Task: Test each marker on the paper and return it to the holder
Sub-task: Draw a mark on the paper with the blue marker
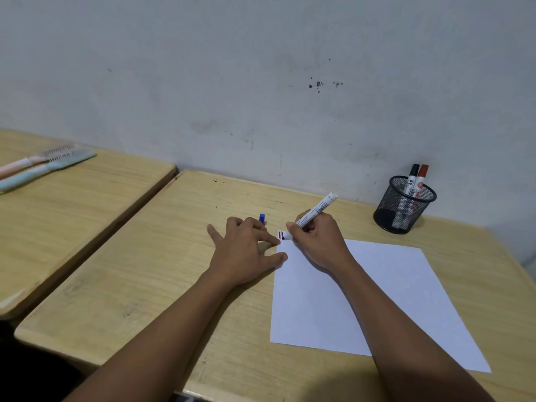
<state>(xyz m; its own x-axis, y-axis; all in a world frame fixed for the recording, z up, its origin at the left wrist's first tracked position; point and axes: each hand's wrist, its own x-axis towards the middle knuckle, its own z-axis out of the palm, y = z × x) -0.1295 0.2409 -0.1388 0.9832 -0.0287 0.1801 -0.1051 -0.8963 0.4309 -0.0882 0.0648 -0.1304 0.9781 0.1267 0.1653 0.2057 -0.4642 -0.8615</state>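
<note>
My right hand [317, 242] grips a white marker [316, 211] with its tip down at the top left corner of the white paper [377, 297]. My left hand [243, 250] lies flat on the desk with fingers spread, its fingertips touching the paper's left edge. A blue cap [262, 219] stands on the desk just behind my left hand. The black mesh holder [403, 207] stands at the back right by the wall, with a black-capped marker [413, 178] and a red-capped marker [421, 179] upright in it.
The wooden desk [150, 271] meets a grey wall at the back. A second desk [72, 204] adjoins on the left, carrying a pink comb [37, 159] and a light blue comb [46, 169].
</note>
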